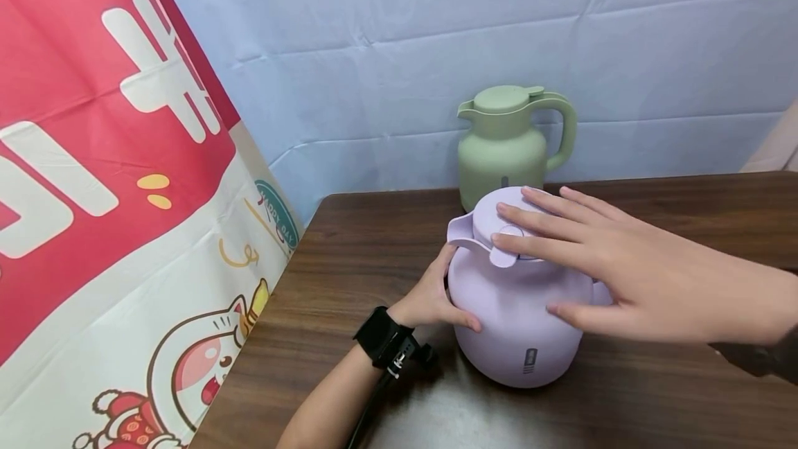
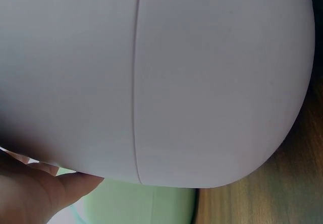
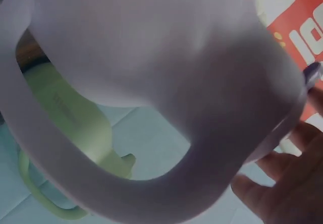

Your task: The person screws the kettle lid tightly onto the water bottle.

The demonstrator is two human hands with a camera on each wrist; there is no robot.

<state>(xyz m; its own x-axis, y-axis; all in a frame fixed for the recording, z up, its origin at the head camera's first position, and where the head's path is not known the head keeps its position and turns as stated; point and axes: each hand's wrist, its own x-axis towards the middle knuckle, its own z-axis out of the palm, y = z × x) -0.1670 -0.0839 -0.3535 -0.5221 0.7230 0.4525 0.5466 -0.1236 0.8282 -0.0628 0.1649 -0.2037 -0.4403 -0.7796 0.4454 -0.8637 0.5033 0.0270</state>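
A lilac vacuum jug [image 1: 514, 324] stands upright on the wooden table, its spout pointing left. My left hand [image 1: 436, 293] holds the left side of its body, thumb in front and fingers round behind. The left wrist view is mostly filled by the jug's smooth wall [image 2: 217, 82], with some fingers [image 2: 75, 186] at its far side. Over the lid [image 1: 499, 203] lies my right hand [image 1: 598, 255], fingers straight and spread, thumb near the body. In the right wrist view the jug's looped handle [image 3: 136, 196] shows below, outside that hand's grasp.
Behind the lilac jug stands a green jug [image 1: 501, 151] of similar shape, its handle to the right. A pale blue cloth [image 1: 374, 89] hangs at the table's back edge. On the left hangs a red and white printed sheet [image 1: 81, 89]. The dark wooden table [image 1: 368, 234] lies beneath.
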